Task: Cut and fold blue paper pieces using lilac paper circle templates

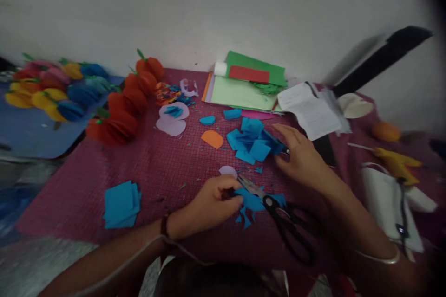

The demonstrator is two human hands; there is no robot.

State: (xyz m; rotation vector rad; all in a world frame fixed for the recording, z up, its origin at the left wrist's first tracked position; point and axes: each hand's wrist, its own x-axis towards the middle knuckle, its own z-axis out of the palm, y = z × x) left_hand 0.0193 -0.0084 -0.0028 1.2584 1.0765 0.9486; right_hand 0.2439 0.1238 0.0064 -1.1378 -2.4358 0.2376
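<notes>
My left hand [212, 199] is closed, thumb and fingers curled together beside blue paper scraps [252, 200]; whether a piece is between them is hidden. Black-handled scissors [270, 202] lie over the scraps, blades slightly apart and pointing at the left hand's fingertips. My right hand [301, 158] is open, thumb and fingers apart, at the right edge of a loose pile of blue paper pieces [252, 137]. A small dark, shiny-ended object [285, 150] shows beside its thumb. A neat stack of blue paper squares [120, 204] rests to the left.
Red paper pumpkins [114, 123] and other colored ones [52, 83] stand at left. Purple paper circles [171, 126], an orange half circle [212, 138] and colored sheets [240, 93] lie farther back. A yellow glue gun [399, 163] and white printed papers [310, 109] are at right.
</notes>
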